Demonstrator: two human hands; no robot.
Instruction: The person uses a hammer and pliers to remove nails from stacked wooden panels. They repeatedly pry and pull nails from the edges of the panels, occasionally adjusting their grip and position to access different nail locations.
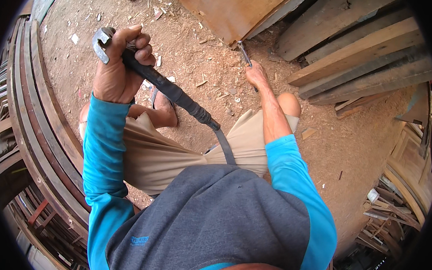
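My left hand (pixel 125 66) is raised at the left, its fingers wrapped round a pry bar (pixel 172 92). The bar has a curved metal claw beside my thumb, black wrapping along its length and a flat bare end that reaches down over my lap. Farther right, my right hand (pixel 257 76) is closed on a slim tool with a silver shaft, which looks like a hammer (pixel 244 52). Its small metal head is at the near corner of a brown wooden panel (pixel 231 12); whether they touch I cannot tell.
Wood chips and sawdust cover the ground (pixel 214 72). Thick planks (pixel 359 54) are stacked at the upper right. Long curved-looking boards (pixel 43 113) run down the left side. Scrap wood (pixel 391 210) is piled at the lower right. My sandalled foot (pixel 164 108) is below the left hand.
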